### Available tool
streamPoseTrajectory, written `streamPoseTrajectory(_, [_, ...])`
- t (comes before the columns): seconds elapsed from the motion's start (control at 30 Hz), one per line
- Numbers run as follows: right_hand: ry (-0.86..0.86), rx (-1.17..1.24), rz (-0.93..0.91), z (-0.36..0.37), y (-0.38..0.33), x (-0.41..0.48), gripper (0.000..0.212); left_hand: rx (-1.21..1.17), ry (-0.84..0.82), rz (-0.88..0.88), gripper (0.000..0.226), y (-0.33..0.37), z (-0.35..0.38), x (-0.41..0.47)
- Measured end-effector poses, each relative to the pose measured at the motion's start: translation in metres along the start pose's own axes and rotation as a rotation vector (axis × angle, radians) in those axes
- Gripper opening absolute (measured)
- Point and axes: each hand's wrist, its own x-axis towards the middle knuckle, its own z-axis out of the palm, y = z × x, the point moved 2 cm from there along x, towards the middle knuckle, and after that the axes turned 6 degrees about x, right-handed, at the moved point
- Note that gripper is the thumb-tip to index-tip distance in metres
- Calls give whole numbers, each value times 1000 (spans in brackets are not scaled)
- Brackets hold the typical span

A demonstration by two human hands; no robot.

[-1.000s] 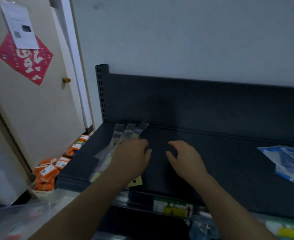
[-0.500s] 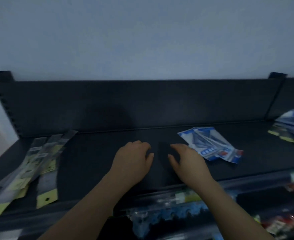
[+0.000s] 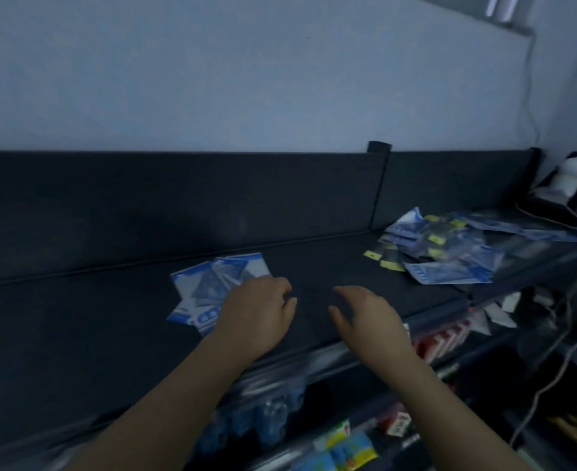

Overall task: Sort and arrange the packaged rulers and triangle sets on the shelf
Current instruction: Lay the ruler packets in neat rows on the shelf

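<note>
Plainly slack and empty, the left grip [image 3: 256, 314] overlaps the near edge of fanned, glossy blue-and-white triangle-set packets [image 3: 209, 287] on the matte dark shelf [image 3: 76, 334], the right grip [image 3: 365, 317] hangs beside it equally loose, and a jumbled heap of clear yellow-tabbed sleeves [image 3: 450, 253] lies well off to its right.

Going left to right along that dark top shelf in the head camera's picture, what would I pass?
small stack of blue-and-white packs → left hand → right hand → jumbled pile of packs, past the shelf divider
</note>
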Motion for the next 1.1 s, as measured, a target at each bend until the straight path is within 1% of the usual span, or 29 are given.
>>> streamPoseTrajectory(0.07, [-1, -1, 33, -12, 32, 4, 44, 9, -9, 41, 27, 23, 14, 21])
streamPoseTrajectory(0.13, [-8, -16, 39, -20, 43, 10, 44, 5, -17, 52, 27, 32, 15, 34])
streamPoseTrajectory(0.2, [19, -17, 113, -36, 94, 27, 44, -2, -23, 103, 26, 65, 37, 82])
streamPoseTrajectory(0.27, [11, -18, 123, -42, 99, 33, 43, -11, -24, 109, 26, 67, 35, 92])
streamPoseTrajectory(0.37, [42, -19, 180, -51, 131, 48, 36, -25, -18, 137, 26, 86, 53, 129])
streamPoseTrajectory(0.43, [63, -24, 244, -59, 153, 62, 33, -33, -42, 151, 26, 98, 64, 156])
streamPoseTrajectory(0.57, [77, -4, 341, -76, 204, 84, 43, -40, -90, 180, 24, 126, 87, 206])
streamPoseTrajectory(0.73, [98, 27, 436, -90, 263, 98, 44, -72, -188, 171, 23, 163, 122, 253])
streamPoseTrajectory(0.93, [69, 40, 439, -106, 326, 132, 35, -82, -227, 149, 30, 203, 179, 304])
streamPoseTrajectory(0.97, [61, 40, 428, -109, 337, 139, 35, -92, -233, 142, 30, 210, 189, 312])
streamPoseTrajectory(1.03, [37, 46, 392, -114, 359, 155, 35, -119, -247, 106, 21, 221, 204, 328])
streamPoseTrajectory(1.1, [-7, 63, 346, -117, 382, 172, 39, -129, -260, 49, 26, 229, 217, 341])
